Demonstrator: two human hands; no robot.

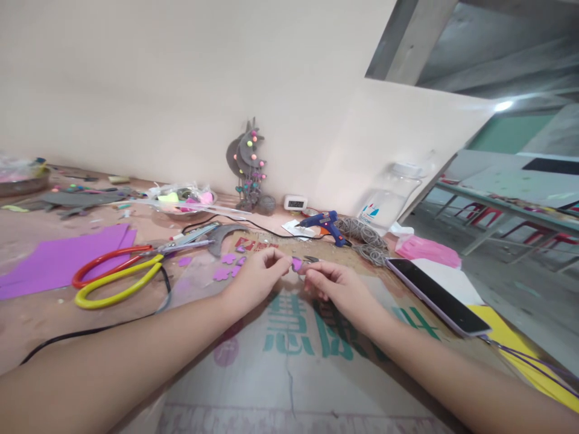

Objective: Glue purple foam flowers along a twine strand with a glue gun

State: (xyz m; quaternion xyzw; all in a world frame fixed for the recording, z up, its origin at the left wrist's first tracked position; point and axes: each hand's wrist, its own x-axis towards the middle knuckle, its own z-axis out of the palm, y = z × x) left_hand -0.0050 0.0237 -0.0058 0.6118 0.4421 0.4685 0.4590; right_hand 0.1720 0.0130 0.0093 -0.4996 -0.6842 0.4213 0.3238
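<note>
A small purple piece [296, 264] is pinched between my two hands above the printed cardboard. My left hand [265, 274] grips its left side with thumb and fingers. On its right side, my right hand [335, 282] has its fingertips closed on the piece's grey edge. Several purple cutouts [221, 274] lie just left of my left hand. Behind the hands rests a blue glue gun [329, 225], near bundles of grey cord [362, 232].
Scissors with red and yellow handles [117, 283] and purple sheets [67, 259] lie left. A phone [438, 295] and a yellow sheet [520, 349] are right. Behind stand a decorated grey moon [248, 157], a small clock [295, 203] and a clear bottle [389, 196].
</note>
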